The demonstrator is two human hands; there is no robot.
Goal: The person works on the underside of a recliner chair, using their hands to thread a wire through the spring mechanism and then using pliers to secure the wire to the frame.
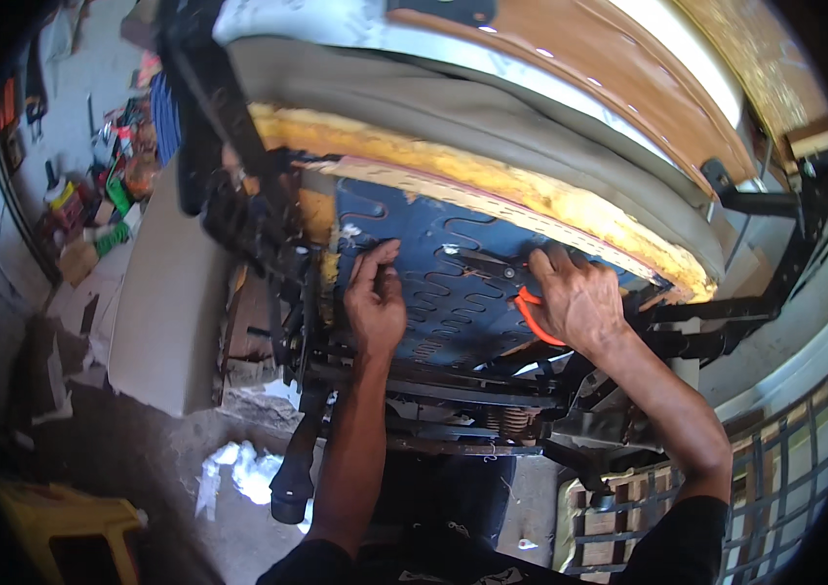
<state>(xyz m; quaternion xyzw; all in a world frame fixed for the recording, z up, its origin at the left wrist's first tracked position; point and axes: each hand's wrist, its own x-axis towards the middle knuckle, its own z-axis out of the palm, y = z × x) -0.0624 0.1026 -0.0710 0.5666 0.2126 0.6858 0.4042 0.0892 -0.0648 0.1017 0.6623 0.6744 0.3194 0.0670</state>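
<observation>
My right hand is closed round a pair of pliers with orange handles. Their dark jaws point left and lie against the blue sheet on the underside of a seat. Wavy springs cross this sheet. My left hand rests at the sheet's left part, fingers stretched upward and lightly bent, with nothing visible in them. Yellow foam and a grey-beige cover run along the seat's far edge, beside a pale perforated strip.
Black metal frame parts flank the seat, with a coil spring below. A beige padded panel stands to the left. Bottles and clutter lie farther left, a yellow container at lower left, a strapped frame at lower right.
</observation>
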